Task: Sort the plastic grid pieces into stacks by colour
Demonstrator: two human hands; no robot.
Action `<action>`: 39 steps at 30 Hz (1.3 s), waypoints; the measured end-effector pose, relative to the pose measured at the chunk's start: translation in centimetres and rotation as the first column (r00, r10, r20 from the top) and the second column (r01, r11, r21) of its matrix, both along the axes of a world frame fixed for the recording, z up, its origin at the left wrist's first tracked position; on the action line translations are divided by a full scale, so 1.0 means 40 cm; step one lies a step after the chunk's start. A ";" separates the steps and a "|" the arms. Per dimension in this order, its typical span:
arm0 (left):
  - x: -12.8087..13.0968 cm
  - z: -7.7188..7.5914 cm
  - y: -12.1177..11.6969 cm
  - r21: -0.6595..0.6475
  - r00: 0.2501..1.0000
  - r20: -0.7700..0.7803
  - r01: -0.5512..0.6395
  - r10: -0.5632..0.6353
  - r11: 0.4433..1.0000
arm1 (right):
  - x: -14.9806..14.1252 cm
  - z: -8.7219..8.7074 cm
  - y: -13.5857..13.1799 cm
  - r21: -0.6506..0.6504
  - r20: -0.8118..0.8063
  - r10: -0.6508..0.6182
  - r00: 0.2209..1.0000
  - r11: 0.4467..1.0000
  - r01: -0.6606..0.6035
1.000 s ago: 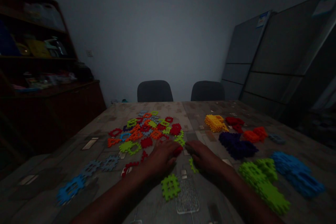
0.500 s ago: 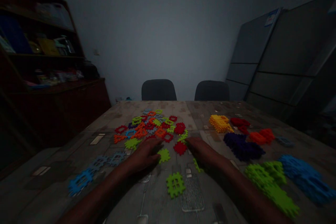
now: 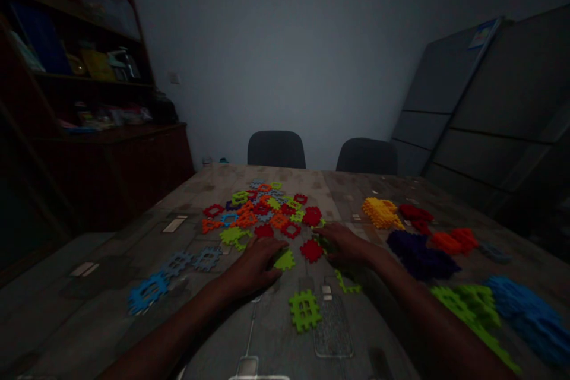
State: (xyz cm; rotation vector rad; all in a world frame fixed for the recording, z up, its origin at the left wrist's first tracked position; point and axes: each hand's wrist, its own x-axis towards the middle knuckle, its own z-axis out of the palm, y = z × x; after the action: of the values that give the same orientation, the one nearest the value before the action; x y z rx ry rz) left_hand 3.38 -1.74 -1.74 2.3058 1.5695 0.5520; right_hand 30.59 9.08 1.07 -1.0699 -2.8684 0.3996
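My left hand point(image 3: 262, 261) lies low over the table, thumb and fingers apart, beside a lime-green toothed plastic tile point(image 3: 285, 260). Its fingertips lie close to that tile's edge; whether they touch cannot be made out. My right hand point(image 3: 342, 242) reaches in from the other side, fingers stretched forward and thumb apart. Some lime green shows under its fingers, mostly hidden. Between the hands lies a red toothed tile point(image 3: 311, 250). Closer to me are a lime-green tile with a window grid point(image 3: 305, 310) and a thin lime-green toothed piece point(image 3: 348, 285).
Beyond my hands spreads a mixed heap of tiles point(image 3: 262, 209). Blue and grey tiles point(image 3: 149, 292) lie at left. On the right stand sorted piles: yellow point(image 3: 380, 212), purple point(image 3: 418, 254), red point(image 3: 416, 217), orange point(image 3: 455, 241), green point(image 3: 469, 309) and blue point(image 3: 529, 314). Two chairs point(image 3: 276, 149) stand behind the table.
The view has shifted slightly, moving everything a little to the right. My right hand has reached slightly farther forward, over lime green, uncovering more of the thin green piece. My left hand stays beside its tile.
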 end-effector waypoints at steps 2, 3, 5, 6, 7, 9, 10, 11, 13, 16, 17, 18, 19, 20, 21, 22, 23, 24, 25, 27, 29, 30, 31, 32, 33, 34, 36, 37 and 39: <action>0.001 0.000 -0.001 0.003 1.000 0.004 0.011 -0.011 1.000 | 0.013 -0.004 0.000 -0.014 0.001 -0.009 1.000 1.000 0.009; 0.002 0.000 -0.002 0.008 1.000 0.004 0.017 -0.017 1.000 | 0.018 -0.006 0.000 -0.020 -0.001 -0.014 1.000 1.000 0.014; 0.003 0.004 -0.003 0.024 0.999 0.006 0.031 -0.031 0.999 | 0.024 -0.011 -0.001 -0.028 -0.005 -0.030 1.000 0.999 0.030; 0.002 0.007 -0.004 0.034 0.999 0.008 0.038 -0.038 0.999 | 0.026 -0.012 -0.003 -0.030 -0.006 -0.042 0.999 0.999 0.042; 0.002 0.012 -0.005 0.046 0.999 0.010 0.044 -0.045 0.998 | 0.030 -0.012 -0.004 -0.031 -0.008 -0.056 0.998 0.998 0.055; 0.000 0.022 -0.006 0.070 0.998 0.020 0.052 -0.053 0.996 | 0.041 -0.009 -0.009 -0.030 -0.013 -0.087 0.996 0.996 0.086; -0.002 0.028 -0.006 0.082 0.998 0.027 0.053 -0.055 0.995 | 0.050 -0.005 -0.013 -0.026 -0.017 -0.105 0.994 0.994 0.104; -0.004 0.035 -0.006 0.092 0.998 0.036 0.051 -0.054 0.994 | 0.059 -0.001 -0.018 -0.020 -0.022 -0.124 0.992 0.992 0.123; -0.007 0.047 -0.006 0.108 0.997 0.060 0.041 -0.048 0.993 | 0.079 0.008 -0.034 -0.005 -0.036 -0.157 0.987 0.988 0.157; -0.011 0.060 -0.018 0.116 0.995 0.096 0.025 -0.036 0.993 | 0.092 0.022 -0.083 0.003 -0.067 -0.164 0.984 0.986 0.165; -0.012 0.061 -0.027 0.116 0.994 0.106 0.019 -0.031 0.993 | 0.088 0.025 -0.105 -0.010 -0.086 -0.139 0.987 0.990 0.139; -0.011 0.061 -0.040 0.116 0.993 0.113 0.014 -0.027 0.993 | 0.080 0.028 -0.130 -0.031 -0.111 -0.101 0.989 0.995 0.098; -0.011 0.059 -0.054 0.116 0.993 0.119 0.010 -0.024 0.993 | 0.068 0.030 -0.156 -0.059 -0.142 -0.056 0.988 0.997 0.048; -0.009 0.055 -0.071 0.117 0.992 0.124 0.005 -0.019 0.993 | 0.054 0.031 -0.181 -0.089 -0.169 -0.009 0.986 0.996 -0.006; -0.007 0.050 -0.087 0.118 0.992 0.128 -0.002 -0.014 0.993 | 0.039 0.032 -0.205 -0.119 -0.189 0.030 0.982 0.992 -0.053; -0.005 0.044 -0.103 0.117 0.991 0.132 -0.008 -0.007 0.993 | 0.024 0.032 -0.226 -0.145 -0.198 0.061 0.978 0.985 -0.091; -0.002 0.039 -0.117 0.116 0.991 0.137 -0.015 -0.001 0.993 | 0.009 0.031 -0.243 -0.167 -0.198 0.082 0.977 0.979 -0.116; 0.000 0.033 -0.128 0.115 0.990 0.144 -0.024 0.007 0.993 | -0.004 0.029 -0.257 -0.185 -0.194 0.093 0.976 0.974 -0.130; 0.002 0.028 -0.136 0.115 0.988 0.154 -0.029 0.011 0.993 | -0.015 0.026 -0.266 -0.195 -0.190 0.102 0.976 0.971 -0.140; 0.005 0.023 -0.143 0.117 0.984 0.176 -0.029 0.008 0.993 | -0.030 0.019 -0.276 -0.200 -0.185 0.119 0.976 0.967 -0.156; 0.006 0.023 -0.143 0.115 0.980 0.198 -0.028 0.005 0.993 | -0.035 0.014 -0.279 -0.202 -0.179 0.137 0.974 0.964 -0.173; 0.007 0.024 -0.143 0.112 0.978 0.207 -0.029 0.006 0.993 | -0.035 0.014 -0.280 -0.207 -0.175 0.146 0.974 0.961 -0.181; 0.008 0.025 -0.144 0.109 0.976 0.217 -0.031 0.007 0.994 | -0.032 0.016 -0.279 -0.213 -0.173 0.145 0.974 0.960 -0.180; 0.009 0.024 -0.146 0.108 0.974 0.227 -0.031 0.006 0.994 | -0.027 0.020 -0.277 -0.217 -0.173 0.134 0.976 0.961 -0.171; 0.012 0.023 -0.149 0.107 0.972 0.234 -0.031 0.005 0.994 | -0.021 0.026 -0.272 -0.215 -0.176 0.119 0.977 0.964 -0.156; 0.018 0.019 -0.154 0.105 0.971 0.239 -0.036 0.010 0.994 | -0.013 0.031 -0.264 -0.206 -0.182 0.103 0.978 0.969 -0.140; 0.035 0.008 -0.165 0.092 0.971 0.237 -0.056 0.033 0.994 | 0.004 0.039 -0.234 -0.165 -0.197 0.060 0.979 0.982 -0.094; 0.048 0.002 -0.171 0.076 0.973 0.229 -0.060 0.041 0.995 | 0.013 0.038 -0.211 -0.139 -0.199 0.028 0.980 0.989 -0.057; 0.077 -0.011 -0.180 0.032 0.981 0.193 -0.038 0.031 0.999 | 0.026 0.028 -0.152 -0.095 -0.191 -0.068 0.979 0.994 0.050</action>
State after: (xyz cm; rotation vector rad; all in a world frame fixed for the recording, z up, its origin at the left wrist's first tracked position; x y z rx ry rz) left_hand 6.48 -8.93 -2.17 2.1792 1.5206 0.7923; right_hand 31.63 2.99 2.20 -1.0616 -2.6640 0.5989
